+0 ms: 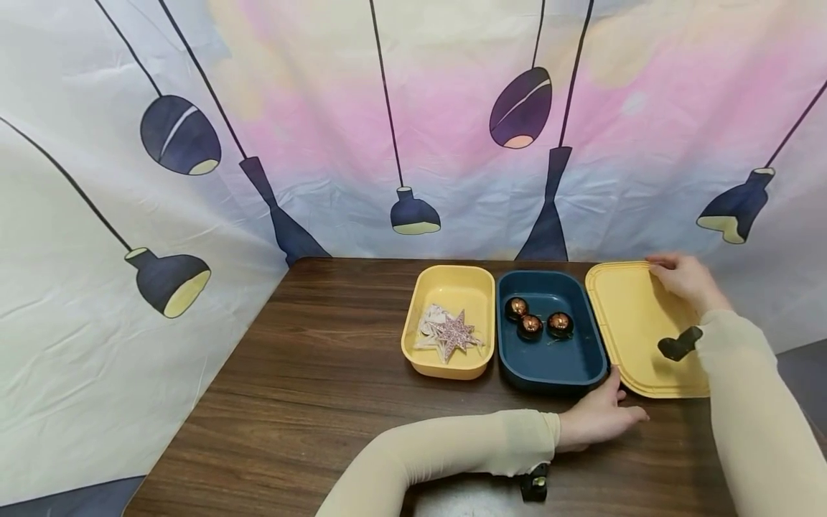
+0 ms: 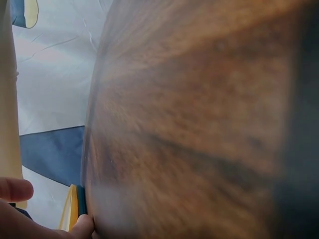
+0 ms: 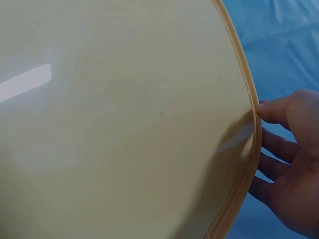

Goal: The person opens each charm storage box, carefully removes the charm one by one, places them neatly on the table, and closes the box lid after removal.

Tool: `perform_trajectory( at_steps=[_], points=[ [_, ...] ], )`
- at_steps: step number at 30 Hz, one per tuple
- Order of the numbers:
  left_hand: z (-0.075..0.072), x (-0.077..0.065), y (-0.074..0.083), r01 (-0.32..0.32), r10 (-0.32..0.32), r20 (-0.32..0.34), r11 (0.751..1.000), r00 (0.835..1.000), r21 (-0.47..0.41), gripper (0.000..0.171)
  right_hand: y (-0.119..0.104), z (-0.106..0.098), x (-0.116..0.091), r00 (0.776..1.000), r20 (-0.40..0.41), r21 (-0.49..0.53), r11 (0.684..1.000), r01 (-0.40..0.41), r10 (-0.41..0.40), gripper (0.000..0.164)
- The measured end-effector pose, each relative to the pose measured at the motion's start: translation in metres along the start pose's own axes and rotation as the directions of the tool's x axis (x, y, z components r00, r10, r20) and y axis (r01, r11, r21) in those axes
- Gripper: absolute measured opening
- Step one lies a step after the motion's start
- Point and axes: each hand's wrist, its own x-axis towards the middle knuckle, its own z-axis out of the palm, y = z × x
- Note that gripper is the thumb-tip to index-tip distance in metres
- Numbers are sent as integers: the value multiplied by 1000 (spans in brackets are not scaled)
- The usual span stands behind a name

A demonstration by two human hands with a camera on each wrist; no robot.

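A yellow lid (image 1: 639, 323) with a raised rim lies at the right. My right hand (image 1: 688, 280) pinches its far edge; in the right wrist view the thumb (image 3: 274, 109) presses on the rim, with the fingers behind it. My left hand (image 1: 597, 416) reaches to the lid's near left corner, beside the dark blue container (image 1: 552, 377). Its fingertips touch there, while the thumb stands apart. In the left wrist view a dark blue strip (image 2: 80, 199) shows between the lid's yellow edge (image 2: 73, 206) and the table. Three shiny copper baubles (image 1: 530, 327) sit in the blue container.
Left of the blue container stands a yellow container (image 1: 449, 370) holding a glittery pink star (image 1: 455, 334) and pale ornaments (image 1: 431, 319). Everything is on a dark wooden table (image 1: 310, 359). A fabric backdrop with printed lamps (image 1: 349, 143) hangs behind its far edge.
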Motion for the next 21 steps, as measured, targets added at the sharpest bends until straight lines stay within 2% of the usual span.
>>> perform_trajectory(
  at_steps=[3, 10, 21],
  points=[
    [0, 0, 0, 2, -2, -15, 1000, 1000, -7, 80, 3, 4, 2, 1000, 14, -7, 1000, 12, -12, 55],
    [0, -1, 0, 15, -16, -23, 1000, 1000, -18, 78, 10, 12, 4, 995, 86, 5, 999, -47, 47, 59],
    [-1, -3, 1, 20, -21, -41, 999, 999, -36, 78, 13, 22, 4, 995, 70, -51, 997, -66, 69, 62]
  ],
)
